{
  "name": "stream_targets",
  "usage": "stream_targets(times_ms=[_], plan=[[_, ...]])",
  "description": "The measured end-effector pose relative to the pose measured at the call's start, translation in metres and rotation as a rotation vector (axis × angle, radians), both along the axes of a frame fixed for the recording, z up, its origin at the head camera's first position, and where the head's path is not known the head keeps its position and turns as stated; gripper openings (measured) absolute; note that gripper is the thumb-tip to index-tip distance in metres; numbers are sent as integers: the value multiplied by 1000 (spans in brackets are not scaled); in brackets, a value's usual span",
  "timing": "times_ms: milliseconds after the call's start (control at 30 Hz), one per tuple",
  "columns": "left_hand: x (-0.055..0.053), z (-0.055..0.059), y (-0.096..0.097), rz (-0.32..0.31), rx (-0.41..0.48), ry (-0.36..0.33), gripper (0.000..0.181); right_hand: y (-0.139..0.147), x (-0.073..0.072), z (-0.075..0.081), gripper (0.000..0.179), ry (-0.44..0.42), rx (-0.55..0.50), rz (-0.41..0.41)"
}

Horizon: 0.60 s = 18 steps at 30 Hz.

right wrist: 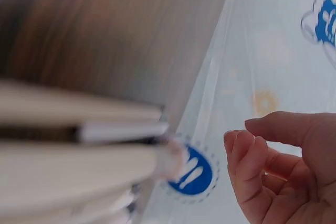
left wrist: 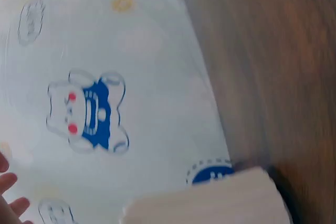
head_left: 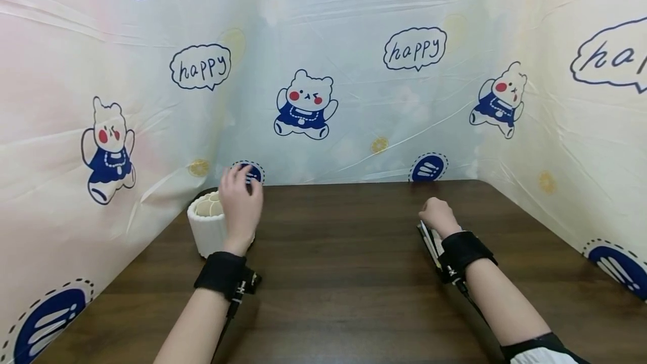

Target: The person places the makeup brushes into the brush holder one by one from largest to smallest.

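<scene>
At the left of the table stands a white ribbed round pot (head_left: 206, 233) with cream rounded sections showing in its top. My left hand (head_left: 241, 204) is raised just right of this pot and partly hides it; the fingers are bent and hold nothing. In the left wrist view only a few fingertips (left wrist: 9, 190) show, apart from the pot's ribbed side (left wrist: 210, 203). My right hand (right wrist: 283, 169) hangs with loosely curled fingers, thumb near the fingertips, gripping nothing. Beneath and beside it lie flat, layered pale and dark things (head_left: 431, 245), blurred in the right wrist view, their kind unclear.
A brown wooden table (head_left: 333, 274) spreads between both hands. Around its back and sides hangs a pale curtain (head_left: 354, 105) printed with bears and lettering. Black bands with small cameras and cables (head_left: 222, 272) sit on both wrists.
</scene>
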<state>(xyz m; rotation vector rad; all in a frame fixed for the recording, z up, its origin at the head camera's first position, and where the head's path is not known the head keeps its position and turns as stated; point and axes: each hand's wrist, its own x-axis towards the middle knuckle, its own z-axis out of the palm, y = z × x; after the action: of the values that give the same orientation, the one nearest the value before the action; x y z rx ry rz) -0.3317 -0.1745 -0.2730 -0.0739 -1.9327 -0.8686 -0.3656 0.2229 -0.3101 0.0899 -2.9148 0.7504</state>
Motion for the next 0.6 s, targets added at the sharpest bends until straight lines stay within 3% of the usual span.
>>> stream_targets(times_ms=[167, 333, 467, 600], plan=[[4, 2, -35, 85, 160, 27, 37, 24, 5, -3, 40, -1, 4, -46], [5, -7, -68, 159, 339, -44, 43, 35, 8, -10, 44, -51, -9, -43], [6, -21, -83, 82, 538, -185, 53, 35, 7, -13, 45, -106, -39, -55], [4, -35, -92, -12, 641, -323, 60, 29, 5, -14, 40, -123, -11, -93]])
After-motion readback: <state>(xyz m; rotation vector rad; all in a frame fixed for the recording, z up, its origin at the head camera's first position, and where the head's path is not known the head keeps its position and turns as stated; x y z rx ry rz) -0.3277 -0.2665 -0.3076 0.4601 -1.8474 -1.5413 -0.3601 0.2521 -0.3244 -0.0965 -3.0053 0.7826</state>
